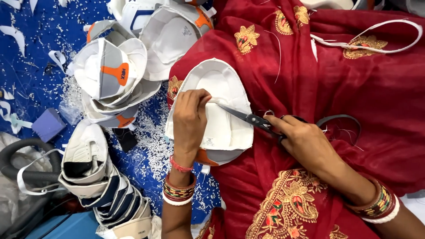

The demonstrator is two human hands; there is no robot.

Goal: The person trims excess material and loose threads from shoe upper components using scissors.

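White moulded padded shell [230,128] pinned flat by left hand [189,118]; black steel scissors [248,117] gripped by right hand [305,144], blades pointed toward 10 o'clock, at left fingertips.

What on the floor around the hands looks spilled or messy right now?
Small white pellets lie scattered over the blue floor beside the white shoe piece that the left hand holds and the right hand cuts with scissors. White offcut strips litter the floor too.
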